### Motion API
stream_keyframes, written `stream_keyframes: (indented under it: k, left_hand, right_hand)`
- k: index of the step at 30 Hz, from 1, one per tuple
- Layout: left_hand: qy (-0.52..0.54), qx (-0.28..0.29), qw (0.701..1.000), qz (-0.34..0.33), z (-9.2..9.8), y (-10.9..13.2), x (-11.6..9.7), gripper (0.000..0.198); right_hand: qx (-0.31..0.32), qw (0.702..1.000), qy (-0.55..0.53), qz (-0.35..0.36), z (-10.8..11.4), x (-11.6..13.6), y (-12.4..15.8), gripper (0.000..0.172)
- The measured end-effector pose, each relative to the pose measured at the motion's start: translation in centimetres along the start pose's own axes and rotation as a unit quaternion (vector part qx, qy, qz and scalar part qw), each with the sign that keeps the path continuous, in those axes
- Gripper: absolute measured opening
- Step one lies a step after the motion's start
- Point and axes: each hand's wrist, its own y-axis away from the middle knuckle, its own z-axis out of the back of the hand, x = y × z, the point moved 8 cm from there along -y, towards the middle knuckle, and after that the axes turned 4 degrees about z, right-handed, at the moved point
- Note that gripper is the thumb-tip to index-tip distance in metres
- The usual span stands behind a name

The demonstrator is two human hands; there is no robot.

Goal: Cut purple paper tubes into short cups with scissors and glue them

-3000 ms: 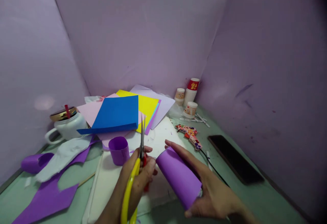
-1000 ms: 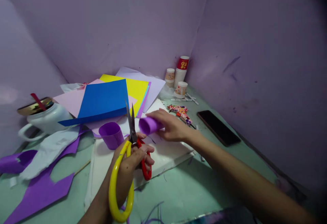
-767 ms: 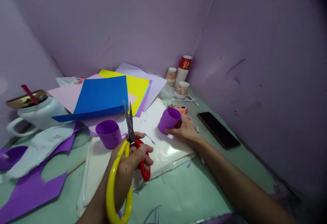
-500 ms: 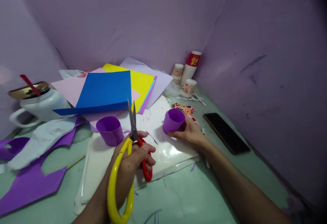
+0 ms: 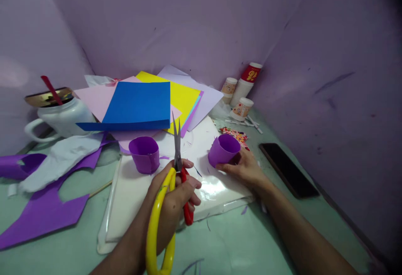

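Note:
Scissors point(image 5: 177, 158) with one yellow and one red handle are held in my left hand point(image 5: 172, 204), blades pointing up and slightly apart. My right hand point(image 5: 246, 168) grips a purple paper-covered cup point(image 5: 220, 153) from its right side, thumb at the bottom; the cup leans a little over the white pad point(image 5: 132, 208). A second purple cup point(image 5: 145, 158) stands on the pad, left of the scissors, with no hand on it. Small purple scraps lie on the pad.
Coloured sheets point(image 5: 138, 103) are piled at the back. At the left are a white mug point(image 5: 67, 118), white cloth point(image 5: 63, 158) and cut purple paper point(image 5: 47, 216). A phone point(image 5: 287, 170) lies at the right, paper cups point(image 5: 241, 108) in the back corner.
The whole view has shifted, so most things appear farther right. The cup in my right hand tilts slightly more. My left hand keeps hold of the scissors.

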Motion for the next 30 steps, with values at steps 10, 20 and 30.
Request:
stream_keyframes:
  k: [10, 20, 30]
  left_hand:
    - [-0.168, -0.063, 0.983, -0.036, 0.1, 1.1, -1.2, 0.035]
    - [-0.375, -0.174, 0.876, -0.247, 0.2, 2.7, -3.3, 0.023]
    - [-0.099, -0.131, 0.979, -0.118, 0.9, 0.4, -0.4, 0.033]
  right_hand:
    - [0.02, 0.935, -0.353, -0.029, -0.4, 2.2, 1.9, 0.052]
    - [0.079, 0.841, -0.533, -0.05, -3.7, 3.0, 3.3, 0.052]
    - [0.036, 0.944, -0.273, 0.181, -3.8, 5.1, 4.9, 0.068]
